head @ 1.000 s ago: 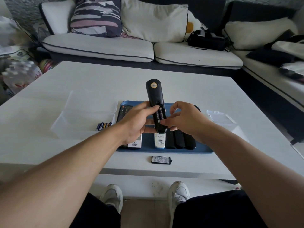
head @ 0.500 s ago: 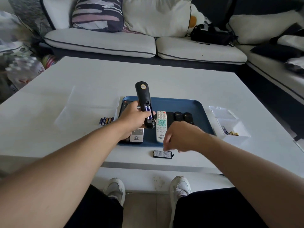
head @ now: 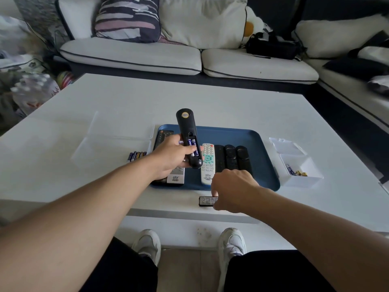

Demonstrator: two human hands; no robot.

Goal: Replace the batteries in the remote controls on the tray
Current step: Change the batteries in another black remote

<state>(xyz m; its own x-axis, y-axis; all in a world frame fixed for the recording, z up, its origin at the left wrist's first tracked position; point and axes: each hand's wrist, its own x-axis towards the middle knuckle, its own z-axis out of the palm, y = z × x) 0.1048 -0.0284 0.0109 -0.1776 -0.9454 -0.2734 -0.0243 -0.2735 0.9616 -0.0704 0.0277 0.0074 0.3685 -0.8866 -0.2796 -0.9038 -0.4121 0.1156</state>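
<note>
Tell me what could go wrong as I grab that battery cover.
The black remote is tilted in your left hand with its batteries uncovered, so they might slip out. The cover lies near the table edge under your right hand; a fumbled pinch could knock it off.

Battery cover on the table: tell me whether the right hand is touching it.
Touching. The head view shows the right hand with its fingertips on the right end of the battery cover.
</note>
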